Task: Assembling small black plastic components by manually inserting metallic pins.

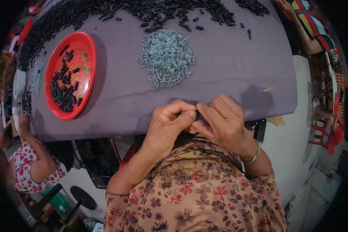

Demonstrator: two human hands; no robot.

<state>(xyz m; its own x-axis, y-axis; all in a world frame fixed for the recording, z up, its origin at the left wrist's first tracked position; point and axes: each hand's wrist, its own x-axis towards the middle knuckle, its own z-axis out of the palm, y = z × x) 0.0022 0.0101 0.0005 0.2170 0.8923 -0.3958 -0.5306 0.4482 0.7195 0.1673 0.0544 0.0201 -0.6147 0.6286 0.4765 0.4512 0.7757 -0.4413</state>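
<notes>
Close to the table's near edge, my left hand (pixel 167 123) and my right hand (pixel 223 120) meet, with thumbs and fingertips pinched together. Between them is a small black piece (pixel 197 113), mostly hidden by the fingers, so its exact kind does not show. Beyond my hands lies a heap of small silvery coil springs (pixel 166 58). To the left, a red oval tray (pixel 89 96) holds several short black cylindrical parts (pixel 65 92). A long bank of similar black parts (pixel 154 11) covers the far side of the table.
A grey cloth covers the table (pixel 228 65). Thin pale sticks (pixel 267 89) lie near its right edge. More springs (pixel 37 75) sit left of the tray, beside a white container (pixel 19 84). Other people sit at the left (pixel 38 166) and far right (pixel 313 27). A red chair (pixel 328 135) stands on the floor.
</notes>
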